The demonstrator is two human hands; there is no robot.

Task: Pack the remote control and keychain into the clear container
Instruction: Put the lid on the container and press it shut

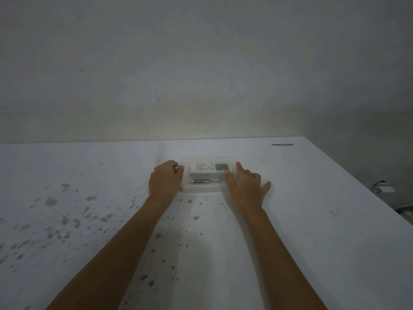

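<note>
A clear container [209,159] lies flat on the white table, and a clear lid seems to cover it. Inside, a white remote control [209,168] lies lengthwise toward the far side. In front of it lies the keychain [201,181], a dark red piece with a metal ring at its right end. My left hand [165,179] is curled against the container's left end, fingers bent over its edge. My right hand [244,184] rests flat on the container's right end with fingers spread, index finger pointing away.
The white table [312,198] is speckled with dark stains on the left and near side. Its right edge runs diagonally down the right. A dark strip [282,144] lies near the far right corner. A bare wall stands behind; a white plug [385,189] lies beyond the edge.
</note>
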